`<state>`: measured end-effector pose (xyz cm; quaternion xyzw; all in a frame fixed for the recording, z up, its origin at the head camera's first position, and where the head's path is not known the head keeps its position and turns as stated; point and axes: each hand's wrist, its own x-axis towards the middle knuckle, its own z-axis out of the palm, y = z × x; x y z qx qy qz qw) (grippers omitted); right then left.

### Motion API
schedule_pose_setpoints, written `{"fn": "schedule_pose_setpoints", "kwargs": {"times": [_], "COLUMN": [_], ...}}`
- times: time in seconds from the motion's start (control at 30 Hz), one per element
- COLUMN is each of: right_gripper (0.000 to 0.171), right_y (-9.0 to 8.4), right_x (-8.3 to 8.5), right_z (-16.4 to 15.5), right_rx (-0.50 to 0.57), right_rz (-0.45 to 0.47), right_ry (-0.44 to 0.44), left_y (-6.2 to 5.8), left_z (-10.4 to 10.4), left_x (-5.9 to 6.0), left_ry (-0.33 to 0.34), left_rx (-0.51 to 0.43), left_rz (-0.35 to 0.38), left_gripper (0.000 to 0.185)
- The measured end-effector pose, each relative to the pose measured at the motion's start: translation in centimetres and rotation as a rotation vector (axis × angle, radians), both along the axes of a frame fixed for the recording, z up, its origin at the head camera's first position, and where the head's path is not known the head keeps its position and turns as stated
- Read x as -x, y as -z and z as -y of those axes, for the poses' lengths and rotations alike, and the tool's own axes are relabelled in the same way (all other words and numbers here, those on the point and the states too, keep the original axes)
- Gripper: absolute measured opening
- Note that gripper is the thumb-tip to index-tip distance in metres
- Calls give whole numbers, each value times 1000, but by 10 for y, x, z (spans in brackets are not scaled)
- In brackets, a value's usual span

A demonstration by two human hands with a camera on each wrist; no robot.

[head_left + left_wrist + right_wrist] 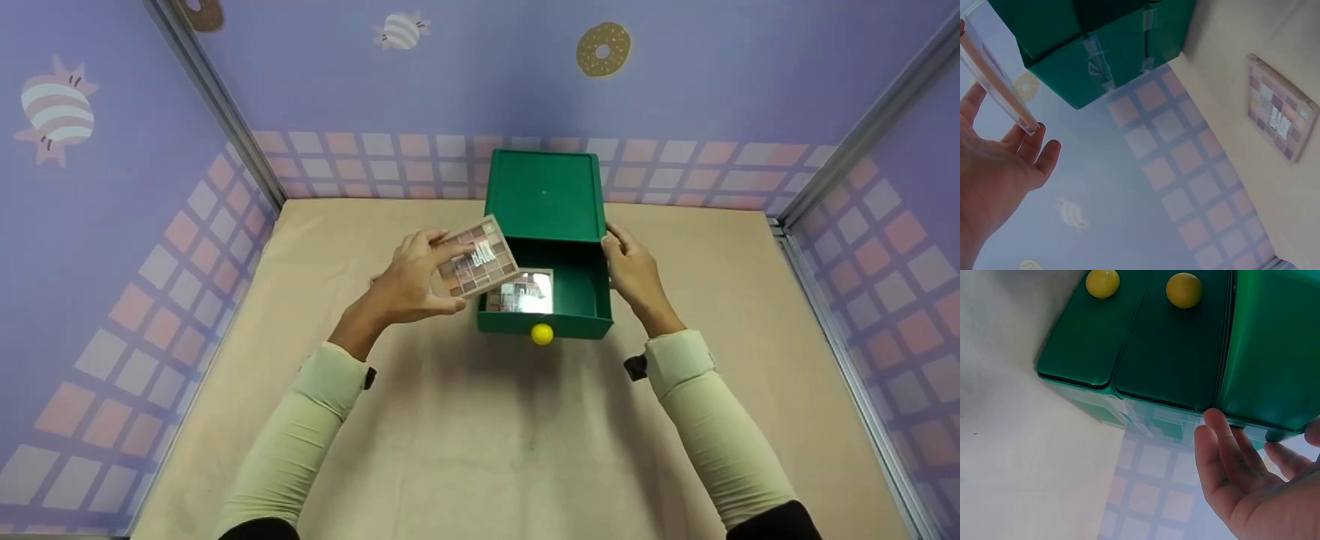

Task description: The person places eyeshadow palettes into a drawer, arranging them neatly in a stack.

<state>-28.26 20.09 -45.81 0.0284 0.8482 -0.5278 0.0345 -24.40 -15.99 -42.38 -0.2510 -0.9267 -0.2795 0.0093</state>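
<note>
Now we hold a makeup palette (478, 259) in our left hand (411, 281), fingers and thumb pinching its edges, tilted just above the open drawer (581, 296) of the green box (546, 196). Inside that drawer lies a second palette (520, 292). Our right hand (632, 270) rests against the box's right side with fingers nearly straight, gripping nothing. On the drawer front sits a yellow knob (541, 334).

Two bare hands, left hand (411, 279) and right hand (634, 271), below long pale yellow-green sleeves (304, 435) with small black wrist straps (636, 367), dark cloth at upper arms.
</note>
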Motion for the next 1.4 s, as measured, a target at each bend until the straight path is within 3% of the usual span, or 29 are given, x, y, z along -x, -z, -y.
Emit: {"fn": "schedule_pose_setpoints", "kwargs": {"times": [0.27, 0.63, 0.97, 1.4], "right_gripper": [57, 55, 56, 56], "right_y": [2, 1, 2, 3], "right_x": [2, 2, 0, 0], "right_z": [-1, 0, -1, 0], "right_rx": [-3, -16, -6, -14], "right_rz": [-6, -12, -27, -32], "right_ry": [-8, 2, 4, -6], "left_y": [-8, -15, -22, -30], "left_z": [-18, -43, -64, -72], "left_x": [3, 8, 13, 11], "left_ry": [114, 174, 227, 285], "left_rx": [30, 119, 213, 245], "left_rz": [6, 46, 129, 227], "left_gripper": [75, 72, 69, 72]}}
